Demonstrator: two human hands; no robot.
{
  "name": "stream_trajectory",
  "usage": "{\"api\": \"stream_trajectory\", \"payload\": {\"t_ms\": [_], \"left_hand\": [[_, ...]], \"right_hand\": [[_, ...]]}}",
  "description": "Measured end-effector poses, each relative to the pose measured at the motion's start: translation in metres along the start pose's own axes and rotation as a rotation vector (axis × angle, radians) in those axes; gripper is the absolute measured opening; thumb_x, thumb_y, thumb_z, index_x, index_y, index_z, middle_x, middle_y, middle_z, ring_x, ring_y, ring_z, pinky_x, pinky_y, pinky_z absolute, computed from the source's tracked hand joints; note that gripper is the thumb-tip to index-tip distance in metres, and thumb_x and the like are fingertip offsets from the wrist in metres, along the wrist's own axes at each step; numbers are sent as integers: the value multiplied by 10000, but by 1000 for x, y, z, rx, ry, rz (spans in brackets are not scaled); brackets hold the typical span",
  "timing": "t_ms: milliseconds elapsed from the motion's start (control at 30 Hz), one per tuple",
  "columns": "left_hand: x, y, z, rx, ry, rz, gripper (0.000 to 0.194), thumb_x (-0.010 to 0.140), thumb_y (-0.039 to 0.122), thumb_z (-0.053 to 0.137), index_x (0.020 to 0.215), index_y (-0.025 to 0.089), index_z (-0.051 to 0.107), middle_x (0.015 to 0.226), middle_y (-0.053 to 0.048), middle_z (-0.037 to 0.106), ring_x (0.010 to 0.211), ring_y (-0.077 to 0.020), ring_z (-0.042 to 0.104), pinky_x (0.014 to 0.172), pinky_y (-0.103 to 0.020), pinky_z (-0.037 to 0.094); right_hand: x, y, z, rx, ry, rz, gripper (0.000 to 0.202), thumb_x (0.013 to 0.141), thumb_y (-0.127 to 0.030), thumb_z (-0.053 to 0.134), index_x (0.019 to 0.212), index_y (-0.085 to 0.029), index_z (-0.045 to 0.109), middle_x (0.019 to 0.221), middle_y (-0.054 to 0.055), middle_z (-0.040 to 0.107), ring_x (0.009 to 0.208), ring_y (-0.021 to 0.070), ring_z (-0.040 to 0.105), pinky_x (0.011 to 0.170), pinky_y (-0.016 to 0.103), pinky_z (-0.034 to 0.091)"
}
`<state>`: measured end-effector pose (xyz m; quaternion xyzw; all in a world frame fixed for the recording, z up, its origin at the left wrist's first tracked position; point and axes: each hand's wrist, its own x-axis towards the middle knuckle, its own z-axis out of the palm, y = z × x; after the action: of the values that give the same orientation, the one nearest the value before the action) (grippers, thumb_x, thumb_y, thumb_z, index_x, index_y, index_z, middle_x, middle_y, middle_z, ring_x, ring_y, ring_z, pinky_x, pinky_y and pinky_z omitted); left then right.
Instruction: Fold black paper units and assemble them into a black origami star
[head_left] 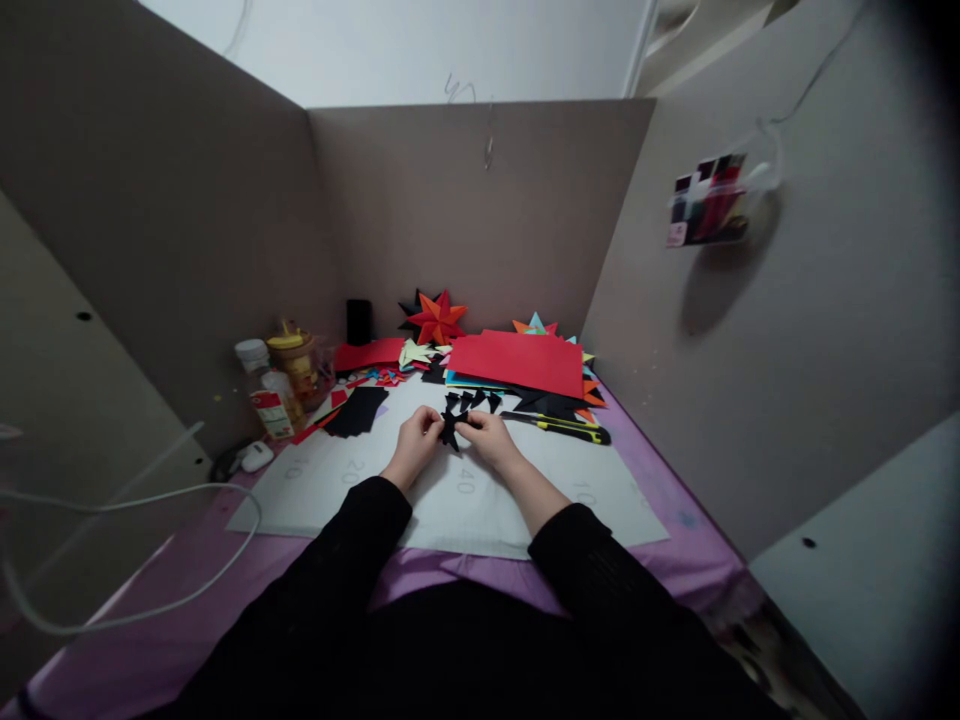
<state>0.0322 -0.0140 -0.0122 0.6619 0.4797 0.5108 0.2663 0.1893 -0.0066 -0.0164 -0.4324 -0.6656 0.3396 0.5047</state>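
Here, black paper piece (pixel 452 432), spiky, pinched by left hand (pixel 416 441) and right hand (pixel 492 441)

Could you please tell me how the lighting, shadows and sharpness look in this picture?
Head view: dim overall, blackened right edge; the hanging container looks smeared, with a soft shadow below; the held black paper piece shows little fold detail.

A purple cloth (pixel 697 560) bears a white numbered sheet (pixel 484 520), a bottle (pixel 270 402) and a yellow-lidded cup (pixel 301 368).
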Motion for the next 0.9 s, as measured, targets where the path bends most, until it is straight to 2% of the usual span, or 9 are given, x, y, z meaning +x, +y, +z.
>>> {"api": "stream_trajectory", "payload": {"t_ms": [133,267,400,600,767,900], "left_hand": [[0,0,0,46,29,13,34,747,197,491,723,179,506,635,31,535,589,-106,504,574,-213,400],[1,0,1,46,37,13,46,755,210,488,726,180,506,654,28,537,596,-108,508,580,-219,408],[0,1,0,-6,13,16,48,754,224,507,741,179,516,660,29,540,606,-106,508,594,-218,411],[0,6,-4,-87,-27,4,198,786,331,508,704,157,560,633,12,557,609,-112,513,584,-217,410],[1,4,-3,-130,-56,-2,132,726,276,584,754,148,598,822,-42,644,724,-138,591,665,-240,458],[2,-3,-3,-52,-68,61,118,721,244,600,801,159,614,829,-40,651,723,-145,610,663,-252,480]], "right_hand": [[-1,-2,2,-81,5,-13,140,651,-272,605,590,-146,607,579,-8,542,579,125,462,550,232,344],[-3,-7,5,-63,-7,46,143,632,-243,607,695,-128,665,632,16,601,590,135,500,565,240,374],[-3,-6,6,-29,4,85,168,633,-256,597,697,-117,668,588,7,588,547,122,482,519,226,358],[-2,-2,2,-38,35,75,162,619,-268,598,660,-121,652,557,-5,569,523,112,461,484,216,324],[-1,-2,1,-33,34,82,187,623,-273,591,688,-115,666,576,4,583,535,116,468,496,220,329],[-1,-1,0,-25,38,82,209,625,-289,588,700,-113,673,581,7,591,541,121,474,507,225,337]]}}
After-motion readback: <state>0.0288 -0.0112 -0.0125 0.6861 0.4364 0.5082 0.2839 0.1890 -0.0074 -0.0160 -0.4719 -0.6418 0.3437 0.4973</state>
